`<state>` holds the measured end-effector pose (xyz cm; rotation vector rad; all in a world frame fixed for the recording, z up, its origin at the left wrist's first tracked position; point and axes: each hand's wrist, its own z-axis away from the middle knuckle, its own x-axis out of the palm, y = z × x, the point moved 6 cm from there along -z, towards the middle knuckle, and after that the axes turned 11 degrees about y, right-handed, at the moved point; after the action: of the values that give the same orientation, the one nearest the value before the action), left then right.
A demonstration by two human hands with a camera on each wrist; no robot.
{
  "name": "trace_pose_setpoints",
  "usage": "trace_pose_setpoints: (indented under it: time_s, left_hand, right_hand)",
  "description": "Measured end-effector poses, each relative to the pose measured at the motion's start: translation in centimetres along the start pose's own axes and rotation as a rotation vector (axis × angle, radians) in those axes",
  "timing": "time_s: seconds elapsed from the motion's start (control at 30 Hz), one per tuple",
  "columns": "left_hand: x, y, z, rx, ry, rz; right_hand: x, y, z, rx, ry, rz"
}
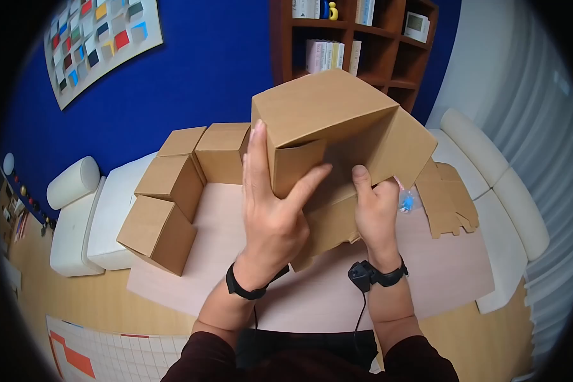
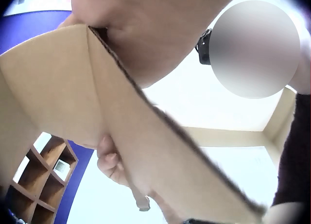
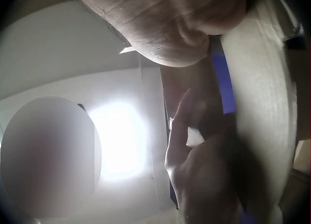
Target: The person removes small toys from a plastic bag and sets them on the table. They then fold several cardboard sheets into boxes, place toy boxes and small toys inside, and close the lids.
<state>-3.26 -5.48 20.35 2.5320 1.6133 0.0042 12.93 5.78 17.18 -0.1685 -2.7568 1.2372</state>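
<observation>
A partly folded cardboard box [image 1: 328, 105] is held up over the table, its open side facing me and a small flap [image 1: 299, 167] folded in at its left. My left hand [image 1: 274, 216] grips the box's left wall, long fingers along the outside and thumb by the flap. On the lower panel [image 1: 331, 229], my right hand [image 1: 379, 219] holds the edge, thumb on top and the other fingers curled. The left wrist view shows a cardboard panel [image 2: 58, 83] up close, with right-hand fingers [image 2: 109, 158] at its edge. Left-hand fingertips are partly hidden behind the box.
Several folded boxes [image 1: 165, 175] line the table's [image 1: 223, 254] left and back. A flat cardboard piece [image 1: 449, 200] and a small blue item [image 1: 406, 202] lie at right. White sofas [image 1: 118, 219] flank the table; a wooden bookshelf [image 1: 388, 83] stands behind.
</observation>
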Motion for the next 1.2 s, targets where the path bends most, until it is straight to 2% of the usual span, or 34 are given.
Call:
trace_pose_setpoints:
  time_s: [0.07, 0.17, 0.27, 0.37, 0.47, 0.53, 0.57, 0.67, 0.7, 0.87, 1.0, 1.1, 1.2]
  left_hand:
    - [-0.1, -0.5, 0.0, -0.094, -0.026, -0.096]
    - [-0.3, -0.6, -0.3, -0.168, -0.074, -0.111]
    - [-0.2, -1.0, 0.1, -0.156, -0.064, -0.1]
    - [0.0, -2.1, 0.8, -0.117, -0.032, -0.165]
    - [-0.3, -2.6, 1.4, -0.18, -0.001, -0.204]
    - [-0.7, -3.6, 1.9, -0.232, 0.03, -0.23]
    - [-1.0, -3.6, 1.5, -0.183, 0.078, -0.245]
    - [-1.7, -3.7, 0.7, -0.082, 0.19, -0.288]
    - [-1.9, -3.8, 0.5, -0.079, 0.201, -0.293]
    - [-2.1, -3.7, 0.0, -0.035, 0.245, -0.274]
    - [-2.1, -3.6, 0.3, -0.066, 0.241, -0.214]
    - [-2.0, -3.1, 0.4, -0.112, 0.231, -0.127]
    - [-1.5, -2.6, 0.7, -0.104, 0.191, -0.105]
  right_hand:
    - [0.0, 0.4, 0.2, 0.019, -0.055, 0.067]
    - [-0.3, 0.4, 0.2, -0.047, -0.006, 0.153]
    - [-0.3, -0.5, 0.2, -0.086, 0.053, 0.11]
    - [-0.4, 0.1, 0.4, -0.035, 0.021, 0.147]
    - [-0.3, -1.3, 0.8, -0.133, 0.039, 0.143]
    - [-0.2, -1.4, 0.9, -0.214, -0.032, 0.203]
    - [0.0, -1.5, 1.0, -0.254, -0.068, 0.233]
    - [1.1, -2.1, 0.9, -0.299, -0.156, 0.091]
    - [1.2, 0.1, 1.0, -0.043, -0.338, -0.007]
    - [0.4, -0.4, 0.4, 0.435, -0.613, -0.445]
    - [0.8, -0.2, -0.6, 0.491, -0.694, -0.824]
    - [0.8, 0.3, -0.6, 0.565, -0.676, -0.79]
    - [1.0, -0.9, 0.2, 0.535, -0.643, -0.68]
